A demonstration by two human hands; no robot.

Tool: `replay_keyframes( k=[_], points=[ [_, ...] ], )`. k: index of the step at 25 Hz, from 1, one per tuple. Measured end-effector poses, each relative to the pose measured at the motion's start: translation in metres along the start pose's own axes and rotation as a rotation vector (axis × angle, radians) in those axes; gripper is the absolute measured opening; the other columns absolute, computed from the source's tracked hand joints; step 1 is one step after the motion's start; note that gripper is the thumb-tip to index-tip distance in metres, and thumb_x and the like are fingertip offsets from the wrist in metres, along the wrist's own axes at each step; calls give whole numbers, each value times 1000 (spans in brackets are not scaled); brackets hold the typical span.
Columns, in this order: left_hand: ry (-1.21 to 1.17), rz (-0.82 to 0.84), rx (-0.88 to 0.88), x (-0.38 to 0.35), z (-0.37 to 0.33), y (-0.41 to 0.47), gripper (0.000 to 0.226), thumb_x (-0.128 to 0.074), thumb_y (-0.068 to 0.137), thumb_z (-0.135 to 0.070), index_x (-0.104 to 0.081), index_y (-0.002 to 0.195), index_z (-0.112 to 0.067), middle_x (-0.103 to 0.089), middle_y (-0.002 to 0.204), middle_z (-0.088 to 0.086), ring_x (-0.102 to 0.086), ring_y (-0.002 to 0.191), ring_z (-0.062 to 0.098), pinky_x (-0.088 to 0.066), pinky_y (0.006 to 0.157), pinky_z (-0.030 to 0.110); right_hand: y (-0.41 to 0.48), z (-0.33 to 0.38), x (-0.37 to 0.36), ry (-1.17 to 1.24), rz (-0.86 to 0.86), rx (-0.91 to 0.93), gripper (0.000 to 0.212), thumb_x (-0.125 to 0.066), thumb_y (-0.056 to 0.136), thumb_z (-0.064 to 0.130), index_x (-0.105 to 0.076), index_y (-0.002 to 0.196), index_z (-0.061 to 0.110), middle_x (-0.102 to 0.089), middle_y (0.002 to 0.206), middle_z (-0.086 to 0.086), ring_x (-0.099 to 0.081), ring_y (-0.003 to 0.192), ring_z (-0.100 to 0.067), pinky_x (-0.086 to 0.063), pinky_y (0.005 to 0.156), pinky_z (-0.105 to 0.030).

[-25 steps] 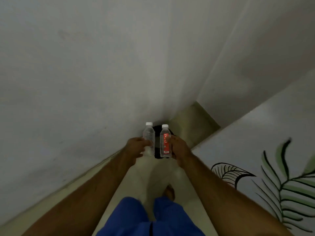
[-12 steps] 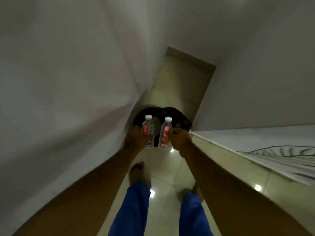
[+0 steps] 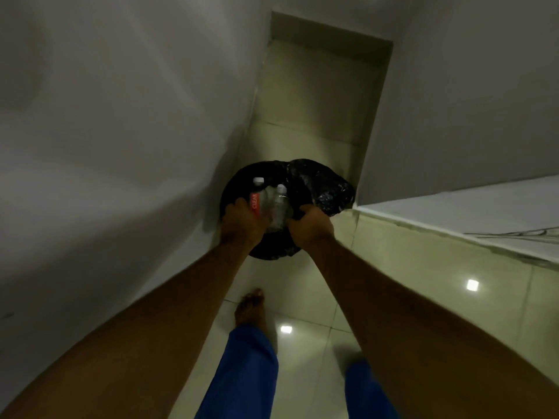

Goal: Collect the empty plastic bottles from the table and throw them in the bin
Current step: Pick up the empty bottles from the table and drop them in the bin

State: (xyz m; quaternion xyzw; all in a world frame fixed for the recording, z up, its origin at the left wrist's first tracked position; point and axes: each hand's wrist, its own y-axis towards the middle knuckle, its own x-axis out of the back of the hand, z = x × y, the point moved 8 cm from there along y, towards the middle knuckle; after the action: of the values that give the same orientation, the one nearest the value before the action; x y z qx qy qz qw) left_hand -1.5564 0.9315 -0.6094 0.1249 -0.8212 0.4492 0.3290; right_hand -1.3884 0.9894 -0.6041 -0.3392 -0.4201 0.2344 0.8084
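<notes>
Black-lined bin [image 3: 320,189]: our left hand [image 3: 242,222] grips one bottle [image 3: 260,201]; the right hand [image 3: 310,226] looks curled, grip unclear. A tilted release could bounce bottles off the rim

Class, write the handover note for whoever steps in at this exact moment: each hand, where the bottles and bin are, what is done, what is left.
Left hand: closed on the red-labelled bottle, held over the bin's mouth.
Right hand: closed at the second bottle; the grip itself is partly hidden.
Bin: black-lined, on the floor by the left wall, directly under both bottles.
Done: both bottles carried to the bin.
Left: let go so both drop in. The table is out of view, so check it for more bottles.
</notes>
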Motion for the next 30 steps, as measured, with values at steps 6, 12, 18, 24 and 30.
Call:
replay_keyframes(
  k=[6,12,18,24,30],
  points=[
    [-119,-5,-200,10,-54,-53,41,-47,99,-29,-62,116,5,-66,115,26,-62,109,40,-50,96,49,-49,-12,48,505,-16,-119,34,-61,81,29,-65,112,16,-67,115,-14,-64,106,-38,-53,95,-49],
    [6,223,-398,24,-207,-220,16,-56,94,-20,-66,103,-11,-70,101,8,-64,95,25,-43,77,27,-193,-42,189,840,-162,-241,12,-62,87,22,-69,90,12,-72,91,-13,-61,75,-25,-47,64,-33],
    [42,465,-752,-13,-391,-459,21,-60,92,-20,-58,112,-13,-59,91,3,-57,83,17,-42,66,17,-385,-164,380,1166,-541,-265,12,-58,94,16,-66,98,8,-68,84,-7,-61,66,-17,-48,59,-29],
    [-46,598,-962,-130,-577,-716,16,-66,88,-16,-61,103,-18,-60,87,-2,-58,81,19,-50,75,30,-575,-361,587,1476,-947,-182,11,-53,95,12,-62,94,17,-63,78,-1,-57,61,-13,-44,57,-26],
    [-101,763,-1149,-239,-741,-928,12,-64,88,-12,-62,98,-17,-64,93,7,-62,88,24,-50,83,32,-726,-512,764,1581,-1297,-81,13,-58,97,21,-59,85,21,-65,81,0,-60,68,-12,-46,60,-26]
  ],
)
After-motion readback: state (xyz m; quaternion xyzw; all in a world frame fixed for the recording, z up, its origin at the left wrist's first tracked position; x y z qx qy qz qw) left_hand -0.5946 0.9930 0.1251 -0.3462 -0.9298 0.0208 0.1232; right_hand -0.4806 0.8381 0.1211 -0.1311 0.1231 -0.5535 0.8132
